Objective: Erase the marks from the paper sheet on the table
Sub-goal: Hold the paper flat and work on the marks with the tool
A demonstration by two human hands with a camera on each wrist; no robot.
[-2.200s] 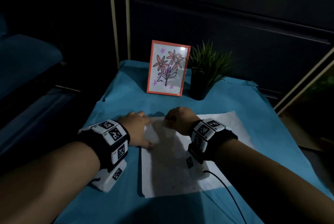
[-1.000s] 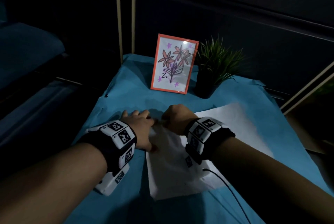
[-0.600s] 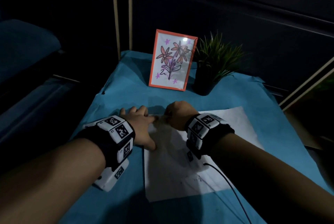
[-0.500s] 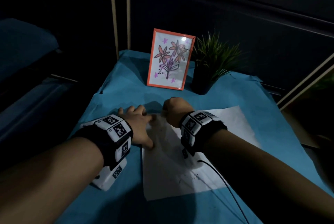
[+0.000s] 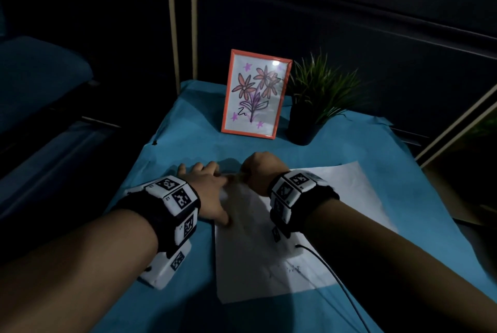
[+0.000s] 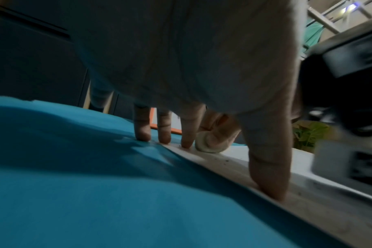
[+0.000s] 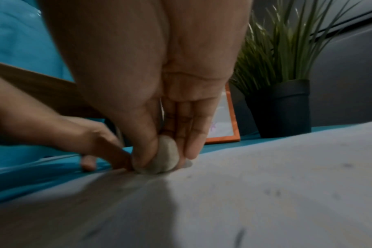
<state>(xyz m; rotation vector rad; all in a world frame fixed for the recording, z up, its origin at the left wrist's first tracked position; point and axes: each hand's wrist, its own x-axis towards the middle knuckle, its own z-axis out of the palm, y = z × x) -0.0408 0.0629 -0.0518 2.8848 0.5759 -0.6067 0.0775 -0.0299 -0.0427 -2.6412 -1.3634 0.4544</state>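
**Head view: eraser pinched at far left corner of paper sheet**

Head view: right hand (image 5: 262, 172) curled, knuckles up, at the far left corner of the paper sheet (image 5: 282, 246). Left hand (image 5: 208, 193) flat beside it, straight and slightly spread, index tip nearly meeting the right knuckles, thumb tip pressed on the sheet's left edge nearer the wrist. Paper sheet flat on the blue-covered desk (image 5: 188, 150), reaching from the fingers back under the right wrist band. Faint dark marks (image 5: 291, 269) near the sheet's near edge, well behind the right wrist.

Right wrist view: eraser (image 7: 165, 156), pale and rounded, pinched between thumb on its left and fingers (image 7: 194, 141) on its right, lower end touching the paper. Left index tip just left of the thumb, on the sheet's edge. A few small dark marks scattered on the paper to the right of the fingers and nearer the camera.

Left wrist view: three fingertips (image 6: 142, 130) down in a row around the sheet's far corner, thumb down on the paper's edge closer to the camera, eraser just beyond the index tip. Dark crumbs on the paper between index and thumb.

Beyond both sets of fingers, upright at the desk's far end: orange picture frame (image 5: 255, 94) with a flower drawing, and just to its right a potted plant (image 5: 314, 98) in a dark pot.
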